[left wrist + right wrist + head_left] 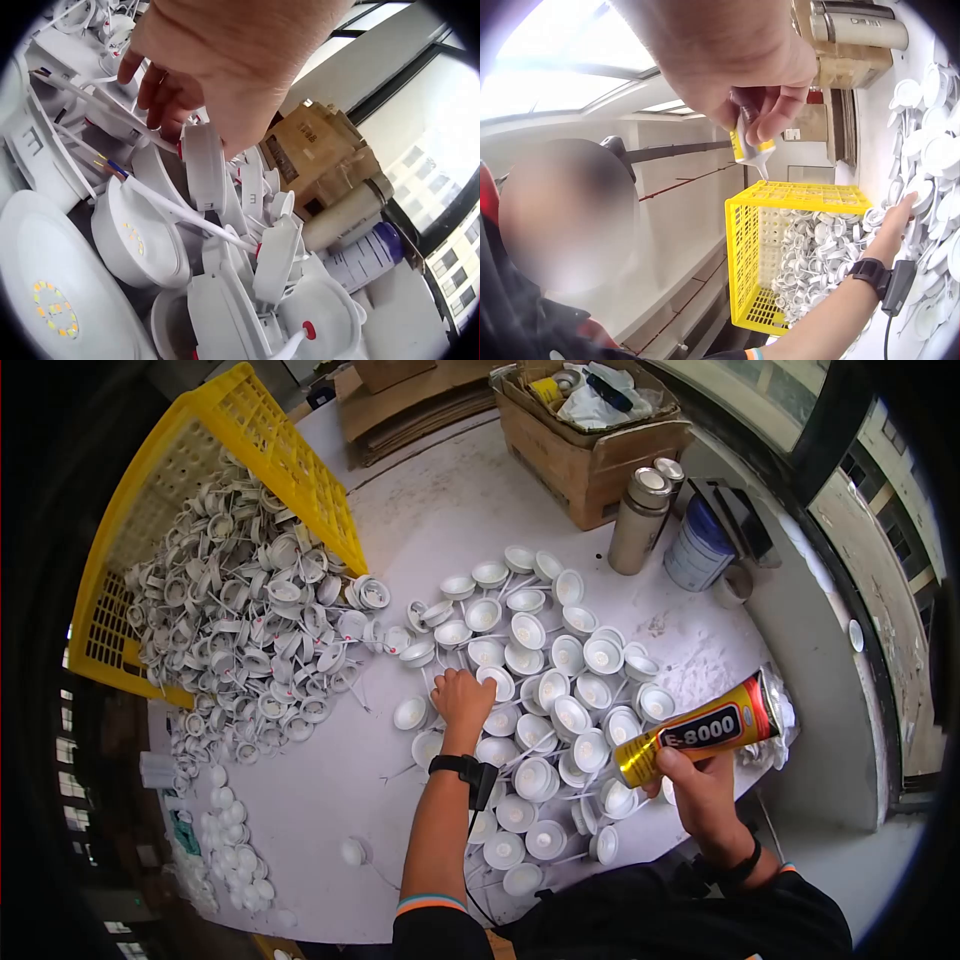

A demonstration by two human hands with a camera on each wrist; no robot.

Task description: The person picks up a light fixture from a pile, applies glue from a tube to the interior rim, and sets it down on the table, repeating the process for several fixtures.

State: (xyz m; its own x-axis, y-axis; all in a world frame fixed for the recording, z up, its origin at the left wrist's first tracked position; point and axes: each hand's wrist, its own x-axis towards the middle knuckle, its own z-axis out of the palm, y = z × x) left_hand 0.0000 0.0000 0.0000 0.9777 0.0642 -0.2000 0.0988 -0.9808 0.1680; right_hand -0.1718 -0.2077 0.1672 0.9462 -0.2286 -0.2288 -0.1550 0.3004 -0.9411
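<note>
My right hand (pixel 706 792) is clamped around the E-8000 tube (pixel 705 733), held over the right side of the lamp cups. My left hand (pixel 463 705) touches a white lamp cup (pixel 500 682) mid-cluster; I cannot tell whether its fingers grip. Far left: yellow crate (pixel 285 460). Far right: carton (pixel 550 465).

Yellow-black E-8000 tube (pixel 712 732): tilted, above near right corner of bench (pixel 310 815). White round lamp (pixel 496 682): open side up, mid-bench.
</note>
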